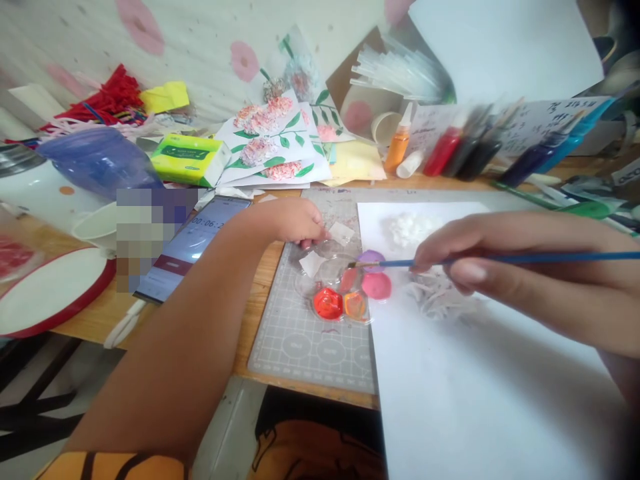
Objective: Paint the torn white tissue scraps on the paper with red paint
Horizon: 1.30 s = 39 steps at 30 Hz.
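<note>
My right hand is closed around a slim blue paintbrush, held nearly level. Its bristle tip is over a clear plastic paint palette with round wells. Red paint, orange paint, pink paint and purple paint fill some of the wells. At the palette's far left edge my left hand has its fingers curled in, seemingly pinching the rim. Two small white paper pieces lie on the palette near it.
A grey cutting mat lies under the palette, and white paper overlaps it, bearing a white fluffy pile and pale shreds. A phone sits left. Behind stand paint bottles, flower pictures and a tissue pack.
</note>
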Available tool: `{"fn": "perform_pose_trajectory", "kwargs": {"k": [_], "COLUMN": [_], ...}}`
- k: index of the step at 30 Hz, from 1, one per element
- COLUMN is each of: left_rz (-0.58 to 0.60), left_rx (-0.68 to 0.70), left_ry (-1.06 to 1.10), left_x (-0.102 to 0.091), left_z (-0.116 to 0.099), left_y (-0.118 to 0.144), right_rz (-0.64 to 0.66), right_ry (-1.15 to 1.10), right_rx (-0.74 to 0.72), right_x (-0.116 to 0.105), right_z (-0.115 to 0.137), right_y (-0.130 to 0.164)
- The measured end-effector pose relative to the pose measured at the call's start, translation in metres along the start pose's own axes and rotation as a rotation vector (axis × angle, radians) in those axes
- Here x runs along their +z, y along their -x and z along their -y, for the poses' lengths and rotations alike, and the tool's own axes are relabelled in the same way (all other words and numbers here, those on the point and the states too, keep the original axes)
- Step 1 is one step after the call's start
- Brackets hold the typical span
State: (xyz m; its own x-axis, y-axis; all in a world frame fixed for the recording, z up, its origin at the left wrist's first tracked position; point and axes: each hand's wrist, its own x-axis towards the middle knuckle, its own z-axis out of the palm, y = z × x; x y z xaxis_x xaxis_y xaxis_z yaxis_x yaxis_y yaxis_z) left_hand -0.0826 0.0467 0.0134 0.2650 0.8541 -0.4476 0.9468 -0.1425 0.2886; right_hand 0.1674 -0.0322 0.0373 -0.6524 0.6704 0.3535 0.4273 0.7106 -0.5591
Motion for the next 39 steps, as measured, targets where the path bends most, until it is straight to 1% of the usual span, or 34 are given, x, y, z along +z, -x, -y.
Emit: {"fn": "perform_pose_trajectory", "kwargs": {"k": [3,6,10,12,14,16,19,23,28,32,33,37,39], "left_rz": [0.014,0.002,-0.013,-0.013,-0.016,-0.019,-0.017,0.004,0.011,0.005,0.004,0.009,0.009], "left_rx": [0.006,0.0,-0.021,-0.013,0.0,0.002,-0.006,0.007,0.037,0.017,0.015,0.021,0.021], "left_ry": [-0.008,-0.019,-0.049,-0.062,-0.071,-0.078,-0.066,-0.033,-0.021,-0.016,-0.012,-0.025,-0.044], "left_x": [0.0,0.0,0.0,0.0,0.0,0.0,0.001,0.002,0.002,0.002,0.002,0.002,0.002], "left_z": [0.0,0.0,-0.001,-0.001,-0.001,0.0,0.002,0.003,0.004,0.003,0.003,0.002,0.001], "left_y": [0.0,-0.001,-0.001,-0.001,-0.001,-0.001,-0.001,-0.002,-0.002,-0.001,-0.001,-0.001,-0.001], "right_rz": [0.0,-0.037,-0.002,0.008,-0.012,-0.042,-0.081,-0.143,-0.028,-0.114,-0.119,-0.059,-0.073], "right_ry": [-0.011,0.001,0.061,0.072,0.085,0.112,0.148,0.165,0.021,0.004,0.012,0.0,0.001], "right_rx": [-0.021,-0.053,-0.098,-0.107,-0.095,-0.069,0.006,0.125,0.23,0.258,0.267,0.285,0.298], "right_x": [0.003,0.007,0.013,0.012,0.007,-0.001,-0.011,-0.013,-0.012,-0.017,-0.017,-0.013,-0.009], "right_z": [-0.001,0.0,0.004,0.004,-0.001,-0.008,-0.02,-0.033,-0.041,-0.045,-0.045,-0.043,-0.039], "right_y": [-0.001,-0.001,0.003,0.005,0.005,0.005,0.004,0.001,-0.002,-0.002,-0.002,-0.004,-0.006]}}
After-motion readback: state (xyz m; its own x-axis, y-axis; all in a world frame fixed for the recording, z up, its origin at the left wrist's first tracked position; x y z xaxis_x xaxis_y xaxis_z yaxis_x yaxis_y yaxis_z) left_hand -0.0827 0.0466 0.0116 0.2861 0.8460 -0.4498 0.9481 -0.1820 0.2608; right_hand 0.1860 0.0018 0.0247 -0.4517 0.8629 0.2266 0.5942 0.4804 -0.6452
